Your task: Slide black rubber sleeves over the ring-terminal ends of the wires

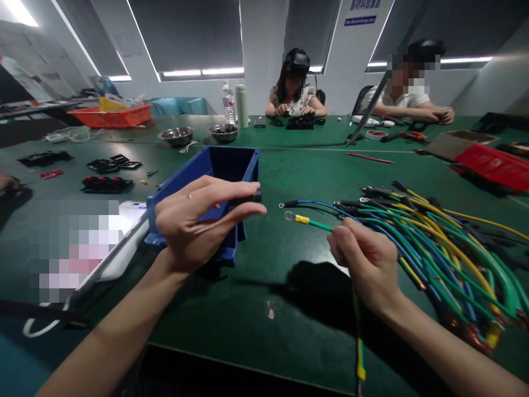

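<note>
Between the thumb and fingers of my left hand (198,220) is a short black sleeve (248,198), held in front of the blue bin (194,171). My right hand (363,256) is closed round a green wire (319,225). A yellow collar and a metal ring terminal (290,216) form the wire's end, which points left toward the sleeve with a gap between them. Below the fist hangs a yellow-green length of wire (359,336). Right of that hand lies a pile of blue, green and yellow wires (450,248), several with black-sleeved ring ends.
A lit phone or tablet (95,248) leans left of the bin. Black parts (107,183) lie beyond it. Metal bowls (177,135), a bottle (228,103) and an orange basket (111,116) stand farther back. A red bin (496,165) is at right. Two people sit across the table.
</note>
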`<state>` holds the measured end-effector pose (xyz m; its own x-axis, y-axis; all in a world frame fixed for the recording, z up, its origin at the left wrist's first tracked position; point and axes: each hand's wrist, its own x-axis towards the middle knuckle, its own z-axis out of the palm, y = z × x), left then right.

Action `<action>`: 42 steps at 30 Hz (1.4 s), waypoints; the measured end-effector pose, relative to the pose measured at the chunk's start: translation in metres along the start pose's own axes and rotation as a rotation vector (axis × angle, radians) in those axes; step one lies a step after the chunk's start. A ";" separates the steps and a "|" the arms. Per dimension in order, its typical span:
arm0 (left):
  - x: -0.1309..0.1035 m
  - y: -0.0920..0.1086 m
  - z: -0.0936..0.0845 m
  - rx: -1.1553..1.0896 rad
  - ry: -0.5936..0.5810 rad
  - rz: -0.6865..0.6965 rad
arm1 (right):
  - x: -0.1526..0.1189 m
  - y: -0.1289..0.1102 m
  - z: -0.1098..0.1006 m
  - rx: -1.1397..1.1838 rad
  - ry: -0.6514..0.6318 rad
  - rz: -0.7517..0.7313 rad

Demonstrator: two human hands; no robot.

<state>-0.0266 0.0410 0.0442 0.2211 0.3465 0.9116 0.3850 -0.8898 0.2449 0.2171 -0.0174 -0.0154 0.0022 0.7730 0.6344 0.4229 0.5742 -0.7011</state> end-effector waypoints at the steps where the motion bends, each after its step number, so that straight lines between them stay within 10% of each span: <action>1: 0.000 0.004 0.001 -0.055 -0.021 0.018 | -0.001 -0.001 0.000 0.019 -0.002 -0.028; 20: -0.005 0.025 0.011 -0.396 -0.035 -0.131 | -0.006 -0.005 -0.001 0.097 -0.029 -0.078; 42: -0.005 0.017 0.013 -0.165 -0.497 0.140 | 0.003 -0.022 -0.006 -0.250 -0.139 -0.293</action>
<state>-0.0098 0.0276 0.0391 0.6725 0.2841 0.6833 0.1842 -0.9586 0.2173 0.2130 -0.0296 0.0034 -0.2661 0.6254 0.7336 0.5950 0.7053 -0.3854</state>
